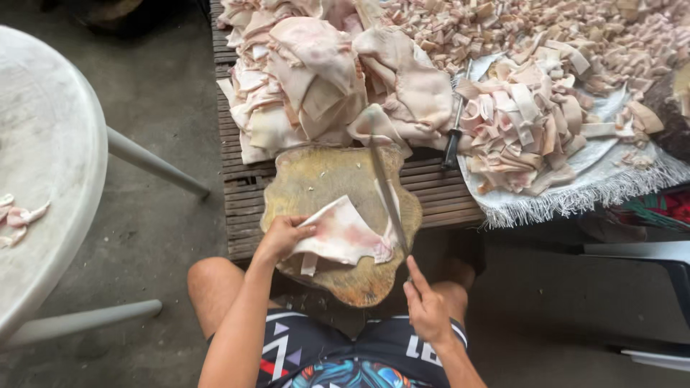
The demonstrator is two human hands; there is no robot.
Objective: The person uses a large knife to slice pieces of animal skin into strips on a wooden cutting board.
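Left hand pinches the sheet of pork skin at its nine-o'clock edge, flat on the round chopping board; right hand, closed on the handle, holds the long knife at three o'clock. Best practice: keep skin taut, fingers clear.

Packages: none in view.
Labels: none in view.
Signs: none in view.
Screens: none in view.
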